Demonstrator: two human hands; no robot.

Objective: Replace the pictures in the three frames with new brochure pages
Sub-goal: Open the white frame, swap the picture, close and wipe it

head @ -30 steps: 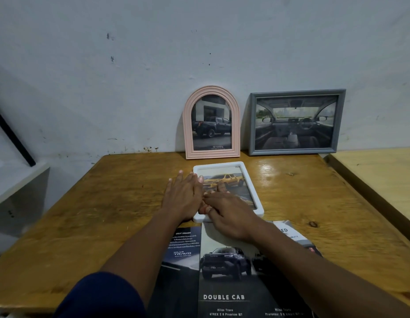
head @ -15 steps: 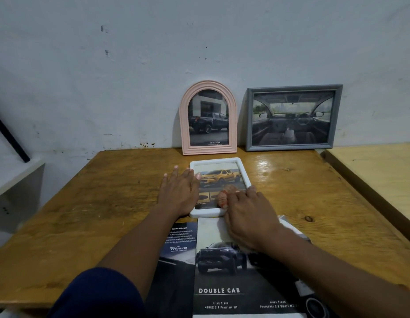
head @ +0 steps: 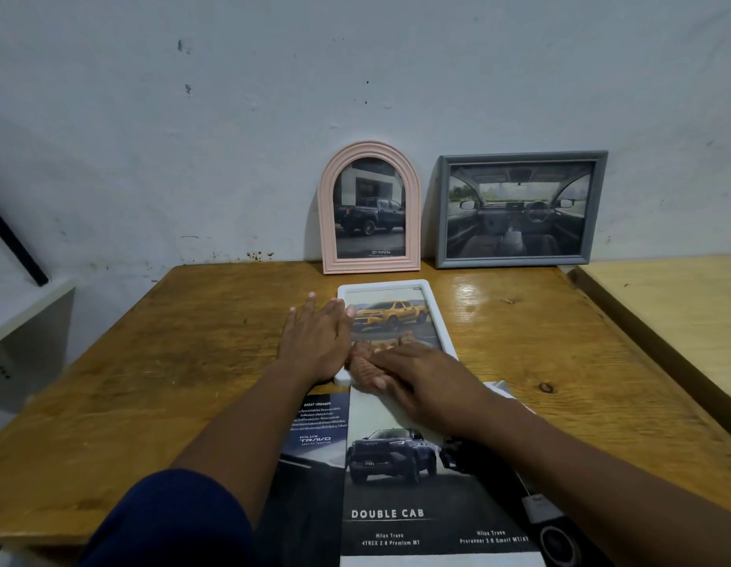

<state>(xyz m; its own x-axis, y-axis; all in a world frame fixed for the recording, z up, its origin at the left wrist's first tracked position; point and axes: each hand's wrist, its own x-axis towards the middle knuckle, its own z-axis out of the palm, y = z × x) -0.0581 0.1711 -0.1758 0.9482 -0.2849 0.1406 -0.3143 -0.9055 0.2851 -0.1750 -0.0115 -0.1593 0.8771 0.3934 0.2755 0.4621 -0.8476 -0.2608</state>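
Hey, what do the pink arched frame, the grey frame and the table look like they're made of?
Pink arched frame: probably moulded plastic or painted wood, matte; ribbed border, even colour. Grey frame: painted wood or plastic, matte; stepped moulding, no shine. Table: wood with a glossy varnish; grain, a knot and a bright glare patch show.

The counter (head: 192, 362) is worn wood with a glossy varnished patch near its far edge, the brochure pages (head: 396, 517) are glossy paper, the white frame (head: 435, 304) looks smooth plastic, the pink frame (head: 327, 206) ribbed and matt.
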